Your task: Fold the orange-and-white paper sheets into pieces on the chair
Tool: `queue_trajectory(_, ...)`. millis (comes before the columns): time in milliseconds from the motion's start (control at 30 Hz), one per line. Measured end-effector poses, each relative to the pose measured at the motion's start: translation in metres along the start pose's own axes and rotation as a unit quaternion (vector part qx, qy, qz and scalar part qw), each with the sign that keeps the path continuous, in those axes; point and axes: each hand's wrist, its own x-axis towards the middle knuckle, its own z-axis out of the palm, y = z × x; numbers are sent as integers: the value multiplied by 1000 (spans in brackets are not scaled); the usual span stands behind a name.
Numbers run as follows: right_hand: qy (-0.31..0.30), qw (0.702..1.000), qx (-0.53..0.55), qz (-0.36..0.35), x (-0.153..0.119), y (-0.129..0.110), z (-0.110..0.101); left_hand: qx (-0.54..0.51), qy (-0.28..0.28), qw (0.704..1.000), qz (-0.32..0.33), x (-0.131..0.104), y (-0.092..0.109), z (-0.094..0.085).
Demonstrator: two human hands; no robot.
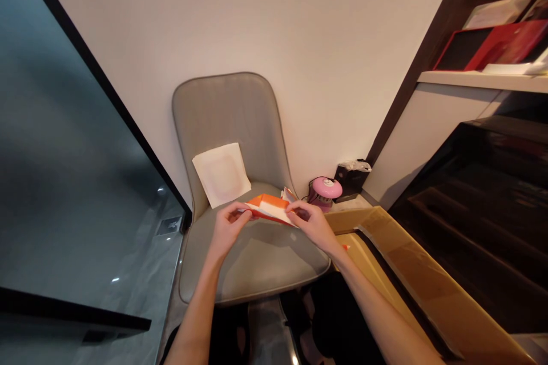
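Observation:
Between my two hands, above the seat of the grey chair (257, 268), I hold a folded piece of orange and white paper (274, 202). My left hand (231, 222) pinches its left end between thumb and fingers. At the right end, my right hand (311, 221) grips the paper in the same way. A square stack of white paper (222, 174) leans against the chair's backrest, beyond my left hand. Just behind the right end of the folded paper, a small shiny piece (289, 194) shows; I cannot tell what it is.
A large cardboard box (411, 262) stands right of the chair. Behind it are a pink round-topped device (326, 187) and a black box (351, 179). Shelves with red items (492, 45) are at upper right. A dark-framed glass panel (85, 142) is on the left.

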Motion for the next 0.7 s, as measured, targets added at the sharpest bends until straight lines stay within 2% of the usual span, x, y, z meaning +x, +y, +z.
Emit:
queue_trajectory(167,11,997,-35,-65,-2,-6,-4,22,39,999,6,0,4,-1)
queue_trajectory(300,22,992,-43,-114,-7,-12,-4,3,48,999,6,-1,4,-1)
queue_trajectory(433,33,980,-60,-185,-20,-30,-1,-46,71,996,29,-5,8,-1)
queue_trajectory(600,65,950,-97,-290,-42,-66,-3,-152,71,982,83,-20,32,10)
queue_trajectory(700,79,925,-130,-349,-52,-89,-6,-201,47,972,112,-30,51,17)
